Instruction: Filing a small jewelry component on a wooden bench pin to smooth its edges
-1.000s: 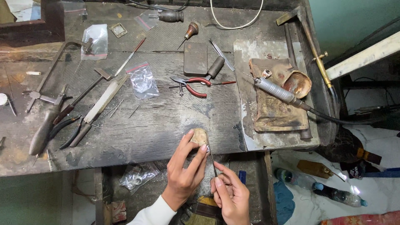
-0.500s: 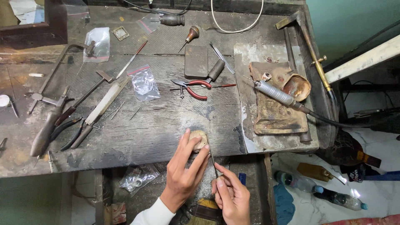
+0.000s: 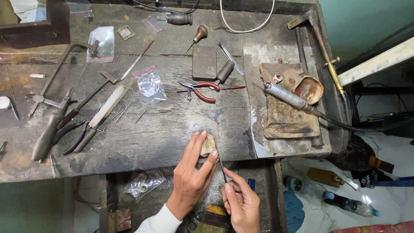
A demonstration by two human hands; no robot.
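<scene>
- Here, from the head camera, I look down on a dark, worn workbench (image 3: 172,129) with many tools on it.
- My left hand (image 3: 192,177) rests at the front edge of the bench. Its fingers are stretched and close together, and they press a small tan wooden block (image 3: 208,144) that sticks out at this edge; the thumb is on the right side of the block.
- My right hand (image 3: 241,203) is lower, in front of the bench. Its fingers are pinched narrow around the lower end of a thin metal file (image 3: 221,162).
- The file stands nearly upright, and its upper end touches the right side of the wooden block, just beside my left thumb.
- If some small piece lies between the block and my fingers, I cannot tell; it is hidden.
- Farther back on the bench lie red-handled pliers (image 3: 202,88), well apart from both hands.
- To the right is a brown leather pad (image 3: 284,116) with a grey rotary handpiece (image 3: 286,96) lying on it.
- On the left side I see a jeweller's saw frame (image 3: 54,116) and a clear plastic bag (image 3: 150,84).
</scene>
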